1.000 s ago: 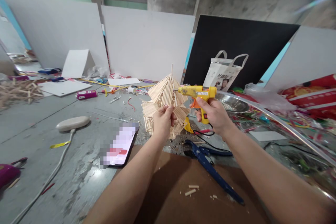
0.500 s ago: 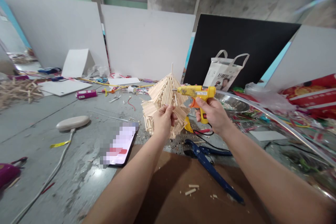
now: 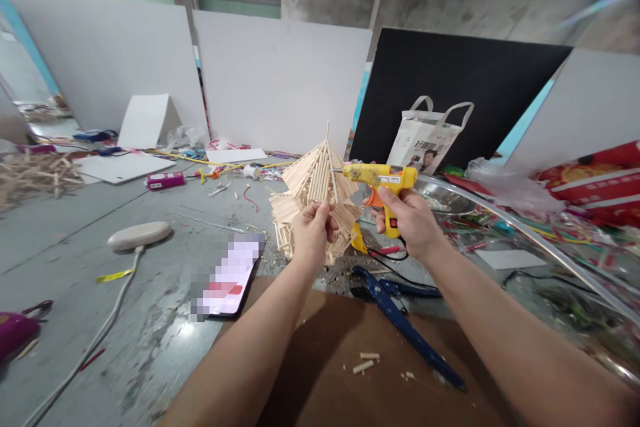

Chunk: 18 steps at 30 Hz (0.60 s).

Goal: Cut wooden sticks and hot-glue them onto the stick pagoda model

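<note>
In front of the person stands a peaked model building made of thin wooden sticks [image 3: 303,175], upright on the grey surface [image 3: 55,267], just beyond a brown board [image 3: 320,360]. The left hand [image 3: 311,232] has thumb and fingertips pinched together on the lower edge of its front roof slope; from here I can't tell whether they grip one stick or several. The right hand [image 3: 416,219] is wrapped around the handle of a yellow hot-glue gun [image 3: 380,176], nozzle pointing at that slope. Blue-handled cutters [image 3: 400,323] lie partly on the board, and a phone [image 3: 231,280] rests to the left.
</note>
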{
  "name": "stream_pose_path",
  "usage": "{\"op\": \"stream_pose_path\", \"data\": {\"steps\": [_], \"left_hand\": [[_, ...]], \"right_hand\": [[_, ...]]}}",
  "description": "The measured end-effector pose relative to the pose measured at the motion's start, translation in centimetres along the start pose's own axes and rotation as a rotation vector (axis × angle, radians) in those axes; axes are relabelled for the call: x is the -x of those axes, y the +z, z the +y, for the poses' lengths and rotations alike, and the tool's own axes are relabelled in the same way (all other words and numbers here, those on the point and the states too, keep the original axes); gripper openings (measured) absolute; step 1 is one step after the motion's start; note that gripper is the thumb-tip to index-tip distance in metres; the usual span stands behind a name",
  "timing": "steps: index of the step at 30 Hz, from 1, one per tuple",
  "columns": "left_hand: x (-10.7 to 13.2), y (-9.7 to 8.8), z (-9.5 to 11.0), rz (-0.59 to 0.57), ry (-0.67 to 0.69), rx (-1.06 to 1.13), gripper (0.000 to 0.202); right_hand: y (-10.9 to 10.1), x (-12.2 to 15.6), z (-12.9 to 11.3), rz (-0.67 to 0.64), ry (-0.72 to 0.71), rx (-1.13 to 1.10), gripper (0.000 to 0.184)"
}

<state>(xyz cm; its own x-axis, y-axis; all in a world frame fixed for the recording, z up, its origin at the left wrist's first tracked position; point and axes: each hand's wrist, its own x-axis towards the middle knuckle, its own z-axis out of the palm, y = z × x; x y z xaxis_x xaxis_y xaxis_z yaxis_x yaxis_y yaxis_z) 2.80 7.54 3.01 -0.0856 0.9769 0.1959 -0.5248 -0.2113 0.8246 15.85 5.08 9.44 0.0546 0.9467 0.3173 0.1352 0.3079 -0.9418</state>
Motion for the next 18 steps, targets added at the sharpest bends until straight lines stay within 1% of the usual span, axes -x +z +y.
{"op": "stream_pose_path", "data": {"steps": [4,6,8,10,13,14,17,18], "left_hand": [[0.6,0.3,0.0,0.007,0.009,-0.019,0.026],[1.1,0.6,0.1,0.016,0.024,-0.041,0.027],[1.7,1.0,0.3,0.031,0.061,-0.088,0.027],[2.4,1.4,0.6,0.035,0.111,-0.156,0.028],[3.3,2.0,0.7,-0.014,0.157,-0.253,0.028],[3.6,2.2,0.6,-0.039,0.164,-0.288,0.028],[4.0,2.7,0.2,-0.142,0.175,-0.404,0.027],[4.1,2.8,0.0,-0.182,0.172,-0.443,0.027]], "right_hand": [[-0.9,0.8,-0.1,0.045,0.034,-0.011,0.025],[-1.8,1.5,-0.2,0.071,0.058,-0.033,0.024],[-3.1,2.4,-0.2,0.108,0.107,-0.055,0.024],[-4.9,3.3,0.3,0.154,0.190,-0.060,0.023],[-8.1,4.7,1.7,0.238,0.316,-0.029,0.025],[-9.3,5.0,2.4,0.258,0.360,-0.004,0.025],[-12.3,5.7,4.6,0.251,0.479,0.081,0.030],[-13.1,5.7,5.4,0.294,0.519,0.121,0.030]]}}
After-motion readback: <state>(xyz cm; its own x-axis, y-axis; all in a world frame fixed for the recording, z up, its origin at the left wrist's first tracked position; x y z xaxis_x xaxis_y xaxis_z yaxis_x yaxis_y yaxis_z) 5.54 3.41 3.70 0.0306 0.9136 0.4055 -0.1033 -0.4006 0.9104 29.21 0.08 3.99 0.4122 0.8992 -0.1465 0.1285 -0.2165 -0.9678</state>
